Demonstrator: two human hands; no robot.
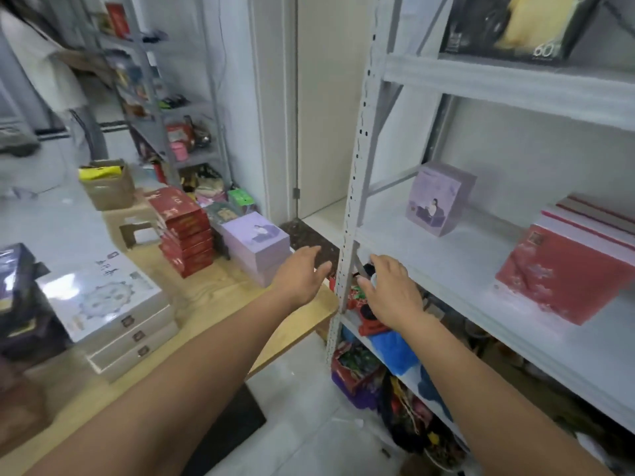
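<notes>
My left hand (302,271) is stretched out with relaxed fingers, holding nothing, just right of a stack of lilac boxes (256,247) on the wooden table (220,300). My right hand (390,286) is also empty and relaxed, reaching past the white shelf upright (350,235) at the edge of the white shelf (464,269). One lilac box (438,204) stands upright on that shelf. A red-and-white box stack (570,266) lies further right on it.
The table also holds a stack of red boxes (184,231), grey-white flat boxes (110,314), dark boxes (17,297) and a brown carton (108,185). Bags and packets fill the rack's lower shelf (388,348). A person (44,70) stands far left by another rack (165,108).
</notes>
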